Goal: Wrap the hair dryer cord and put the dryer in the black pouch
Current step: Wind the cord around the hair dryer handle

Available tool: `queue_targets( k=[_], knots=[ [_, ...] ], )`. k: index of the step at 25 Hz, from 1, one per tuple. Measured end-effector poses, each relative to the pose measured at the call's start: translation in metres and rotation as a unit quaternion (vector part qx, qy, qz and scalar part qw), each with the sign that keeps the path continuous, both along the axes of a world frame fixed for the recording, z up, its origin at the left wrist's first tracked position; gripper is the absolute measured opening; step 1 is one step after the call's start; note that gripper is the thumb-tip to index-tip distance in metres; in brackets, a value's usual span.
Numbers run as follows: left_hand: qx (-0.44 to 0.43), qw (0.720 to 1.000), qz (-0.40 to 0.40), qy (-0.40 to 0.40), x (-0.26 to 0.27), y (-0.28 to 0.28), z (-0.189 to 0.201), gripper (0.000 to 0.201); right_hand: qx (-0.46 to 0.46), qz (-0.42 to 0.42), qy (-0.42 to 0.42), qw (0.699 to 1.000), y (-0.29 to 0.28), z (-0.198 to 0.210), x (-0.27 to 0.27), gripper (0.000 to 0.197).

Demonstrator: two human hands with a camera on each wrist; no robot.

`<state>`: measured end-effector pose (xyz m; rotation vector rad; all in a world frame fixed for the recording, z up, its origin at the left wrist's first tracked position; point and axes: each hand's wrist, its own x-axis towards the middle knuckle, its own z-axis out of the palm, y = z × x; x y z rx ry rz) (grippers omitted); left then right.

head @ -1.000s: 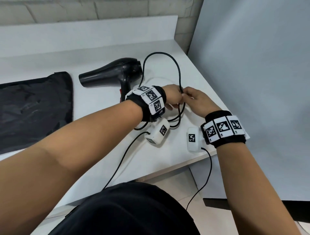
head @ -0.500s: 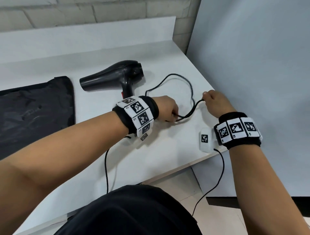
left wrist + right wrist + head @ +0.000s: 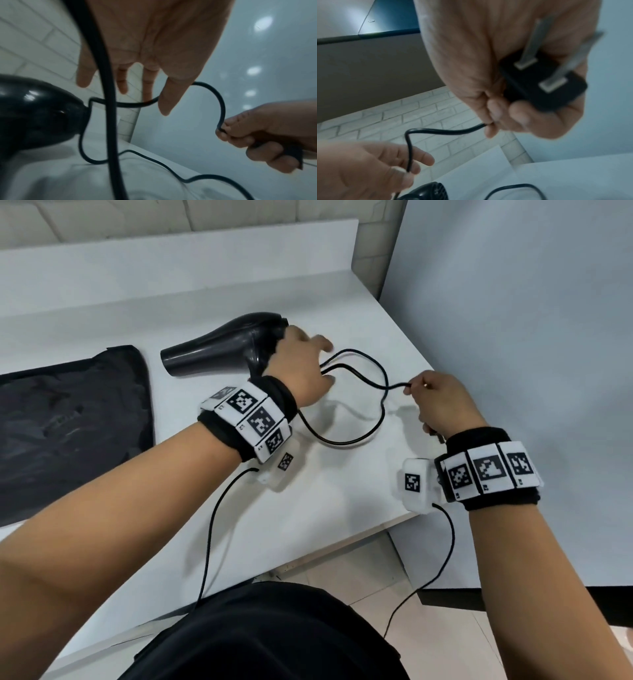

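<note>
Cord (image 3: 368,378) between left hand (image 3: 301,364), right hand (image 3: 442,402)

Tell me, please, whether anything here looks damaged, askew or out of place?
Nothing looks damaged. The cord lies in loose, crossing loops beside the hair dryer, not yet wrapped. The right hand grips the plug; the black pouch lies flat.

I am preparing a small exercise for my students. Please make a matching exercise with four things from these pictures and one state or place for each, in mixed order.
Things:
1. plug
2. black pouch
3. hair dryer
4. left hand

States:
A. lies flat at the table's left side
B. fingers spread, cord running through them
C. gripped in the right hand
D. lies on the table beside the pouch

Pairs: 1-C, 2-A, 3-D, 4-B
</note>
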<state>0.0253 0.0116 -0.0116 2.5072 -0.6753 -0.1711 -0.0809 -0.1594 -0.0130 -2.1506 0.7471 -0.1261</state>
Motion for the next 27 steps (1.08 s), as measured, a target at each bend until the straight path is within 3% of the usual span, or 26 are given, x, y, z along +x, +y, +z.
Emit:
queue_targets(
  k=[3,5,7,11,15,18,21,23,27],
  knots=[
    [0.082,0.994,0.035,0.063,0.005,0.026,0.002,0.070,0.033,-0.043,-0.053,0.997,0.015,0.005,0.026,0.023],
    [0.103,0.990,0.016,0.100,0.006,0.039,-0.005,0.067,0.057,-0.023,-0.078,0.995,0.028,0.008,0.041,0.036],
    [0.064,0.988,0.008,0.138,0.003,0.047,-0.012,0.056,0.072,0.018,-0.078,0.994,0.038,0.009,0.053,0.046],
    [0.032,0.989,0.002,0.147,0.003,0.054,-0.018,0.043,0.072,0.157,0.021,0.985,0.051,0.001,0.071,0.036],
    [-0.043,0.981,0.034,0.187,0.017,0.060,-0.017,0.023,-0.053,0.308,0.122,0.942,0.042,-0.007,0.076,0.032],
    [-0.065,0.979,0.040,0.188,0.024,0.061,-0.019,0.023,-0.152,0.242,0.136,0.949,0.017,-0.015,0.083,0.030],
    [-0.118,0.970,0.026,0.210,0.026,0.055,-0.018,0.016,-0.251,0.196,0.231,0.919,-0.004,-0.026,0.090,0.042],
    [-0.146,0.960,0.007,0.239,0.029,0.050,-0.016,0.017,-0.233,0.194,0.233,0.924,-0.013,-0.033,0.096,0.042],
    [-0.191,0.948,0.040,0.250,0.037,0.043,-0.014,0.021,-0.170,0.124,0.151,0.966,-0.030,-0.036,0.093,0.040]
  ],
)
